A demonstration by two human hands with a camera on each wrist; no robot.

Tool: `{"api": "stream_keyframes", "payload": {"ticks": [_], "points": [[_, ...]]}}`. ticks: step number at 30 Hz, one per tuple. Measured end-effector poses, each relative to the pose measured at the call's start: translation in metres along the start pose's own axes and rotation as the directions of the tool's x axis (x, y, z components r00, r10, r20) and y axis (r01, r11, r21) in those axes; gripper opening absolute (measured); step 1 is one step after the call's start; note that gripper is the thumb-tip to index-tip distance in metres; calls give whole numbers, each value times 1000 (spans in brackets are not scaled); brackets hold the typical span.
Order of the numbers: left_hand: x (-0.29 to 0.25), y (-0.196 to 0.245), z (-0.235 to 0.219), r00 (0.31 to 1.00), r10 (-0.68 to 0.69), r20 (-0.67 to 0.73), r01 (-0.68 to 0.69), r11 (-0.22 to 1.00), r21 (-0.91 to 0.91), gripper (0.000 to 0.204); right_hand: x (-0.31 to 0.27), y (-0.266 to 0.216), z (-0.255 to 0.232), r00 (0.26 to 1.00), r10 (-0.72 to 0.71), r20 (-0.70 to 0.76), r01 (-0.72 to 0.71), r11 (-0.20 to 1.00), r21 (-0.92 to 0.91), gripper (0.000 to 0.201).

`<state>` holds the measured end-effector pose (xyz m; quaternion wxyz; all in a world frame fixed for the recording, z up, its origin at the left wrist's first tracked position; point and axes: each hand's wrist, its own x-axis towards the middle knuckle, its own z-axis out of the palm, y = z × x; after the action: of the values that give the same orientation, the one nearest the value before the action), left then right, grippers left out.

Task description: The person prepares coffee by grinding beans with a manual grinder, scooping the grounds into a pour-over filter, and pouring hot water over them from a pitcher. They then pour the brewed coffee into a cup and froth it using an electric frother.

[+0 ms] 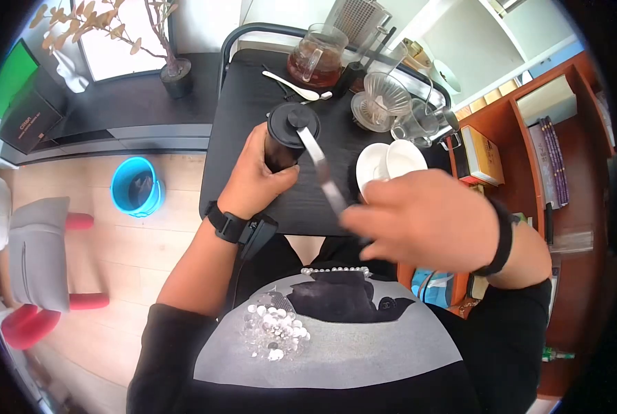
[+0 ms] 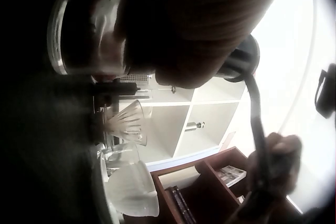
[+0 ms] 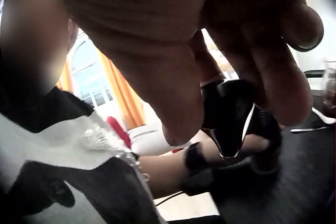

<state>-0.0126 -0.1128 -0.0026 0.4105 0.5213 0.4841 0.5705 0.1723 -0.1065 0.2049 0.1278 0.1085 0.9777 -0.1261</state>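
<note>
A black hand coffee grinder (image 1: 281,131) stands upright over the near part of the black table. My left hand (image 1: 257,176) grips its body, fingers and thumb wrapped round the side. From the lid, a metal crank arm (image 1: 324,174) reaches out to the right and toward me. My right hand (image 1: 429,221), slightly blurred, holds the crank's far end. In the right wrist view the black crank knob (image 3: 227,111) sits between thumb and fingers. A white cup (image 1: 404,160) on a saucer (image 1: 369,164) stands just beyond the right hand.
At the back of the table (image 1: 243,138) are a glass pot of reddish-brown liquid (image 1: 315,62), a white spoon (image 1: 291,85), a ribbed glass dripper (image 1: 384,96) and a glass pitcher (image 1: 417,123). Brown shelves (image 1: 529,124) flank the right side. A blue bucket (image 1: 136,186) stands on the floor at left.
</note>
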Motion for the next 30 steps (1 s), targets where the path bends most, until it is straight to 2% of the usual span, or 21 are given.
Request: {"api": "stream_keyframes", "payload": {"ticks": [2, 3, 5, 6, 7, 8, 9, 10, 11, 13, 15, 16, 19, 21, 23, 25, 27, 29, 30], "points": [[1, 0, 1, 999, 36, 8, -36, 997, -67, 57, 27, -13, 8, 976, -197, -90, 191, 979, -74, 20], [-1, -2, 2, 999, -23, 25, 27, 988, -154, 59, 44, -18, 8, 946, -296, -130, 277, 950, -146, 18], [-13, 47, 1, 993, -117, 8, 113, 939, -324, 51, 83, -21, 13, 897, -394, -201, 363, 916, -173, 17], [-11, 33, -1, 993, -116, -1, 110, 944, -312, 51, 105, -21, 13, 895, -395, -207, 355, 912, -206, 18], [-6, -2, -3, 996, 78, -32, -80, 995, -60, 47, 128, -21, 10, 893, -395, -214, 345, 908, -237, 18], [-2, -38, -6, 963, 269, -7, -262, 945, 195, 42, 150, -23, 3, 932, -304, -198, 244, 929, -278, 20], [0, -53, -9, 898, 435, 72, -422, 801, 425, 38, 168, -21, -7, 961, -204, -187, 137, 939, -316, 23], [-3, 0, -9, 982, -137, 131, 132, 990, 46, 29, 183, -8, -16, 956, -226, -186, 164, 940, -301, 25], [-2, -8, -5, 994, -106, 23, 106, 994, 2, 38, 195, 10, -25, 951, -246, -185, 188, 940, -285, 28], [-1, 2, -1, 998, 53, -40, -54, 998, -21, 47, 209, 50, -35, 968, -139, -210, 67, 946, -316, 32], [-1, 10, -3, 1000, 16, -3, -16, 1000, -13, 51, 192, 76, -47, 973, 68, -221, -142, 930, -339, 35], [0, 11, -4, 999, -25, 25, 25, 1000, 0, 55, 182, 98, -47, 957, 90, -276, -180, 930, -321, 36], [1, 4, -2, 1000, 17, 5, -17, 1000, 23, 57, 128, 141, -36, 918, 194, -347, -282, 932, -226, 34], [0, 8, -2, 1000, 3, 13, -3, 1000, -30, 58, 85, 140, -31, 912, 261, -317, -297, 952, -71, 32], [0, 7, -1, 1000, -9, 22, 11, 997, -80, 60, 45, 124, -19, 873, 306, -379, -359, 930, -76, 31], [0, 3, 0, 999, 34, 0, -34, 999, 6, 59, 17, 102, -17, 888, 402, -222, -420, 907, -37, 30], [1, -1, 0, 1000, 31, -1, -31, 999, -23, 59, -4, 74, -9, 917, 333, -220, -350, 936, -39, 32], [1, -2, 2, 1000, 29, -5, -29, 999, -46, 59, -14, 42, -4, 955, 248, -165, -256, 966, -31, 35], [0, 2, 1, 1000, 26, 1, -26, 998, -59, 58, -12, 26, -5, 977, 186, -100, -186, 982, 11, 30]]}}
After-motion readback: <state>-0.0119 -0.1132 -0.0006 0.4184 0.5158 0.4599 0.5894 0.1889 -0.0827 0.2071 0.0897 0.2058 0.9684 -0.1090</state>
